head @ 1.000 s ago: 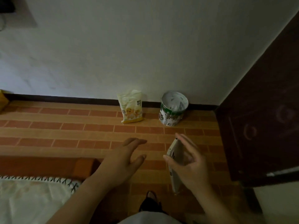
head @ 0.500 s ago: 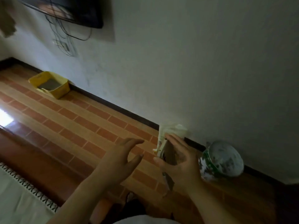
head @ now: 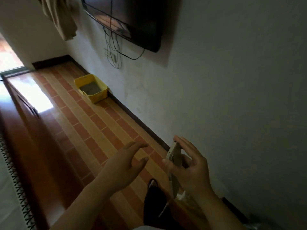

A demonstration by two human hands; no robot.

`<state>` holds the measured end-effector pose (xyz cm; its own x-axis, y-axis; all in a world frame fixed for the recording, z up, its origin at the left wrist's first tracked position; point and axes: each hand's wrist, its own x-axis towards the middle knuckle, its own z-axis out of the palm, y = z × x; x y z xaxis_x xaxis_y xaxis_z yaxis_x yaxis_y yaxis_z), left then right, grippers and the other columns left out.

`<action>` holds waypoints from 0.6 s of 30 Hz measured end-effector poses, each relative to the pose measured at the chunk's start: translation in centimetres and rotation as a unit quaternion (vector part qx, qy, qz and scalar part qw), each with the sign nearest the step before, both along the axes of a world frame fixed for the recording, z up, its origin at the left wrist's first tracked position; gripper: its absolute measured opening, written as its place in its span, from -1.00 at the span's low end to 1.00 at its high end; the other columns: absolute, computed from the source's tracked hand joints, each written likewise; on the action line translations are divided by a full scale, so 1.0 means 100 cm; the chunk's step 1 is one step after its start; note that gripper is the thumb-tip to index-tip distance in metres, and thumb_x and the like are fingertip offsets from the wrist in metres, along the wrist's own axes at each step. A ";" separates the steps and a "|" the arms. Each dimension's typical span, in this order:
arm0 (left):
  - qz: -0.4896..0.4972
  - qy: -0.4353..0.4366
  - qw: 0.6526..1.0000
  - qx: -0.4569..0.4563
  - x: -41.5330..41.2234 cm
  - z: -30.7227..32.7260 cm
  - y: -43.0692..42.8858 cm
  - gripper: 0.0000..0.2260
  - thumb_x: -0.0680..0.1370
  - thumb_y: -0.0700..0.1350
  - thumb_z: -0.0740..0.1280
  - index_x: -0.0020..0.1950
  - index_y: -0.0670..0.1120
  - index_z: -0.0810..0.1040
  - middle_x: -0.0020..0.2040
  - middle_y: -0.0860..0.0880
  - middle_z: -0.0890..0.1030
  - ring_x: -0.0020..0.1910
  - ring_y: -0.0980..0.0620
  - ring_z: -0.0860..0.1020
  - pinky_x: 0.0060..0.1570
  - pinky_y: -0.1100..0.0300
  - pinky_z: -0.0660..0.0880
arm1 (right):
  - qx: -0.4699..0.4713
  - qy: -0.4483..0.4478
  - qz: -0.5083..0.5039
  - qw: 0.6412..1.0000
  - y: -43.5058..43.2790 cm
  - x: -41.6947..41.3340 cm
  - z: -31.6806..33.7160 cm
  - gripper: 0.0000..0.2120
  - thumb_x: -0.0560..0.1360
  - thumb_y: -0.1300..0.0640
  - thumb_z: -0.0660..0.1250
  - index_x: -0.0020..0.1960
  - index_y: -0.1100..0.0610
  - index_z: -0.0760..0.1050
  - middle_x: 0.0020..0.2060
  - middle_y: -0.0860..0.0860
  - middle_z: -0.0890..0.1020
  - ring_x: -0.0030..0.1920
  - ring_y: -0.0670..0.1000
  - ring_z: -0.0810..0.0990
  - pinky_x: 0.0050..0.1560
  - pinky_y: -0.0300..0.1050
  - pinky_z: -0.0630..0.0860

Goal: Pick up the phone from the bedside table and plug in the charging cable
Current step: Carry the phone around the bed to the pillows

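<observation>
- Phone [head: 174, 165] is already off the table, held edge-on in the right hand [head: 189, 170], thumb on the near edge, fingers spread along the far side.
- Its long axis runs roughly 12 to 6 o'clock in view, top tilted slightly toward 1; the bottom end points down toward the person.
- Left hand [head: 123, 166] is empty, fingers splayed, at 9 o'clock of the phone, near but not touching.
- Cables [head: 114, 47] hang below the wall TV [head: 132, 19] by a socket [head: 111, 55], at about 11 o'clock, well apart from both hands.
- No plug end can be made out, so which cable is the charger cannot be told.
- Judgement: the left hand is free to fetch the plug and sits nearer that side.
- Yellow tub [head: 92, 88] sits on the floor beneath.
</observation>
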<state>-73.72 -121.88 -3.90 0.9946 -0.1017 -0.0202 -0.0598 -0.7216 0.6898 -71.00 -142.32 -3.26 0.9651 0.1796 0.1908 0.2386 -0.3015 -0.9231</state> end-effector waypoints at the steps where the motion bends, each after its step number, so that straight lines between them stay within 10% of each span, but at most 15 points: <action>1: 0.012 0.004 1.000 0.000 0.019 -0.002 0.006 -0.59 0.48 0.19 0.19 0.31 0.30 0.22 0.34 0.16 0.37 -0.25 0.25 0.53 -0.19 0.40 0.38 | 0.002 -0.003 0.011 1.000 0.008 0.023 -0.001 -0.31 0.19 -0.21 0.45 0.28 -0.02 0.45 0.24 -0.20 0.48 0.22 -0.22 0.46 0.12 -0.22 0.53; 10: 0.110 0.016 0.992 0.054 0.178 -0.003 0.067 -0.59 0.50 0.16 0.20 0.34 0.26 0.20 0.37 0.14 0.32 -0.31 0.32 0.51 -0.33 0.46 0.29 | 0.007 -0.005 0.117 0.993 0.075 0.220 -0.008 -0.36 0.23 -0.14 0.45 0.27 0.01 0.46 0.22 -0.20 0.50 0.21 -0.26 0.45 0.10 -0.38 0.45; 18: 0.251 0.060 0.966 -0.010 0.205 -0.013 0.151 -0.59 0.50 0.12 0.21 0.34 0.22 0.25 0.37 0.15 0.32 -0.19 0.23 0.52 -0.01 0.25 0.42 | -0.008 0.021 0.234 0.972 0.197 0.309 -0.018 -0.27 0.22 -0.29 0.43 0.29 0.01 0.44 0.22 -0.25 0.49 0.23 -0.24 0.44 0.18 -0.12 0.52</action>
<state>-53.20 -106.78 -5.18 0.9091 0.3922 -0.1406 0.3754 -0.6247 0.6846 -40.07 -122.66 -5.02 0.7836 0.6037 0.1469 0.3161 -0.1838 -0.9307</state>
